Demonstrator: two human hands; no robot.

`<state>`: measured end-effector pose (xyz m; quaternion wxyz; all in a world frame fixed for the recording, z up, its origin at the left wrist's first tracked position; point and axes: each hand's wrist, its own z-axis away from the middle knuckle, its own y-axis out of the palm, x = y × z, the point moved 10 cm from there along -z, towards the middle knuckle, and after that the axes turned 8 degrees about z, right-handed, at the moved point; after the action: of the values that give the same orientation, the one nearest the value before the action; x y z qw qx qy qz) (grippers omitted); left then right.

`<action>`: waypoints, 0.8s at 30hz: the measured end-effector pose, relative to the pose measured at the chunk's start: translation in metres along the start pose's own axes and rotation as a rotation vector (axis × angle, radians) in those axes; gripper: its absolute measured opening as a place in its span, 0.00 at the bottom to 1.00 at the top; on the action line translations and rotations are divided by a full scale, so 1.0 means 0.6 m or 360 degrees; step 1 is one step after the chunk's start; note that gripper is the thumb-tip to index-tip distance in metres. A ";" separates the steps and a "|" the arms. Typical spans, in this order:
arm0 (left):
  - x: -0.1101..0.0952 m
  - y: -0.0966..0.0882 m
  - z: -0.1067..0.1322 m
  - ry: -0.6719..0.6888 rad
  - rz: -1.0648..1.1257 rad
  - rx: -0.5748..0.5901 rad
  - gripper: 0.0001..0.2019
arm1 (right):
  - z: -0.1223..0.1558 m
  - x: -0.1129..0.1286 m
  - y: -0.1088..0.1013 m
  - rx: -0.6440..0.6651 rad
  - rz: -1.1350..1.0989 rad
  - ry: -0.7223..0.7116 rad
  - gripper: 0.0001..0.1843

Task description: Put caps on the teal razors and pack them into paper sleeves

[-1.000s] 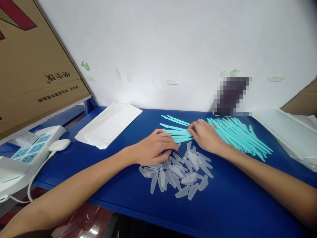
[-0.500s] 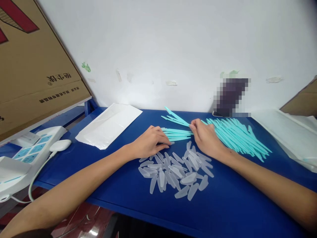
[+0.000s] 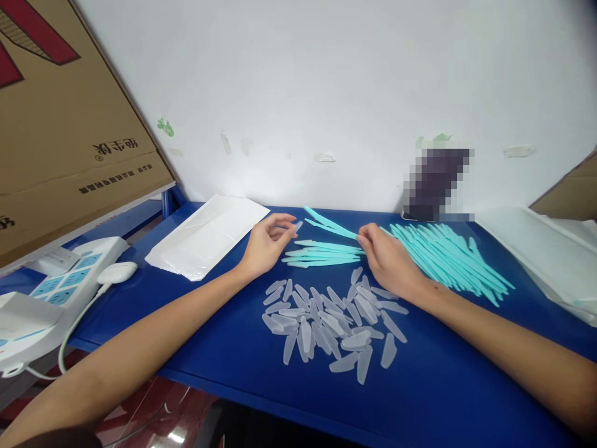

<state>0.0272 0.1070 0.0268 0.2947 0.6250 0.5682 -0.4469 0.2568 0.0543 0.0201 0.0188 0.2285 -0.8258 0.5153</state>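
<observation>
On the blue table (image 3: 448, 373), my left hand (image 3: 267, 244) is raised a little and pinches one clear plastic cap (image 3: 297, 226) between its fingertips. My right hand (image 3: 387, 260) grips a turquoise plastic stick (image 3: 329, 223) by its end, with the tip pointing left toward the cap. Just below them lies a small row of turquoise sticks (image 3: 321, 254). A large heap of turquoise sticks (image 3: 448, 256) lies right of my right hand. In front of both hands spreads a pile of clear caps (image 3: 329, 320).
A white plastic bag (image 3: 208, 235) lies at the back left. A white power strip (image 3: 56, 280) with a plug (image 3: 116, 272) sits at the left, under a cardboard box (image 3: 69, 124). More clear bags (image 3: 545, 255) lie at the right. A wall stands behind.
My left hand has lifted off the cap pile, taking one clear cap up and left. My right hand has picked one turquoise stick out of the row and raised it.
</observation>
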 end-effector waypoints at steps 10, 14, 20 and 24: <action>0.023 -0.028 -0.011 -0.0045 0.0168 -0.0177 0.14 | 0.001 0.005 0.007 0.0057 0.0036 -0.0069 0.12; 0.026 -0.029 -0.012 -0.0060 0.0199 -0.0184 0.14 | 0.001 0.004 0.006 0.0033 0.0017 -0.0089 0.12; 0.034 -0.037 -0.013 -0.0101 0.0192 -0.0243 0.14 | 0.002 0.004 0.003 0.0004 0.0028 -0.0076 0.12; 0.034 -0.038 -0.013 -0.0092 0.0173 -0.0247 0.14 | 0.002 0.002 0.004 0.0013 0.0040 -0.0057 0.13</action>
<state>0.0057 0.1270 0.0147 0.3823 0.6171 0.5575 -0.4027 0.2549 0.0535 0.0179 -0.0034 0.2272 -0.8267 0.5147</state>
